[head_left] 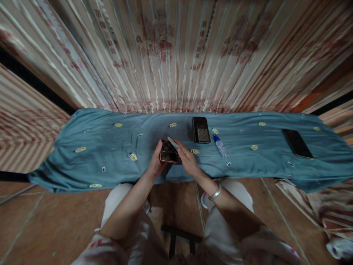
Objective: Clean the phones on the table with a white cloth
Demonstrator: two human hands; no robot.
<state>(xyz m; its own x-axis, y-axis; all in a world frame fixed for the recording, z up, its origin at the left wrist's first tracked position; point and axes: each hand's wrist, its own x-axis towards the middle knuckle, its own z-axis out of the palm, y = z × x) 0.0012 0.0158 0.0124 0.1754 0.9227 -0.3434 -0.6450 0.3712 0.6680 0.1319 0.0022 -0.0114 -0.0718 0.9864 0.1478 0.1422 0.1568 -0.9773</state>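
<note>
In my left hand (156, 161) is a small dark device (168, 157) with a glossy face and a rose-coloured rim; it looks like a phone, and its upper part shows a chequered pattern. The fingers wrap its left side, with the thumb along the edge. My right hand (188, 159) is closed around a slim pale stick-like tool (173, 142), whose exact kind I cannot make out. The tool's tip points up and left over the device's upper right edge. Both hands are above the cloth, close to its front edge.
A teal patterned cloth (149, 129) covers the long narrow table. On it lie a black boxy device (202, 130), a clear bottle with a blue cap (221, 148) and a black phone (297, 143) far right. A pleated curtain (176, 55) hangs behind. Below is a dark stool-like frame (180, 234).
</note>
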